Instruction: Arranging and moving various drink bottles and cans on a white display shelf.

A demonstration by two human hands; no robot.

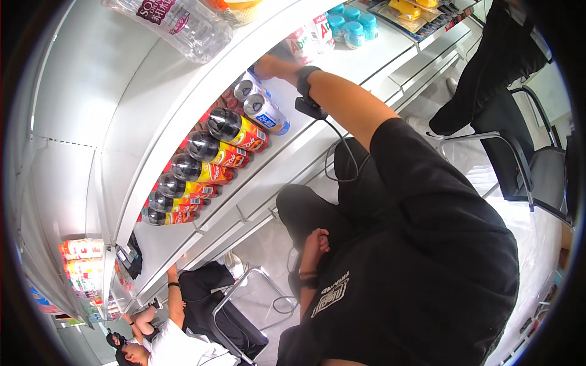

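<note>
My right hand (268, 66) reaches in under the front edge of the upper shelf (177, 128), just behind two silver, white and blue drink cans (267, 114). The shelf edge hides its fingers, so what they hold or touch does not show. A black band with a small dark device (310, 107) and a cable sits on that wrist. Beside the cans, several cola bottles (238, 129) with red and yellow labels form a row on the lower shelf. My left hand (315, 243) rests by my dark trousers, its fingers curled closed with nothing visible in them.
Red-and-white packages (308, 41) and turquoise-lidded jars (354, 32) stand beyond my right hand. A clear bottle (183, 30) is on the upper shelf. Another person (177, 344) works at lower left near a black chair (223, 305); someone in dark trousers (482, 79) is at upper right.
</note>
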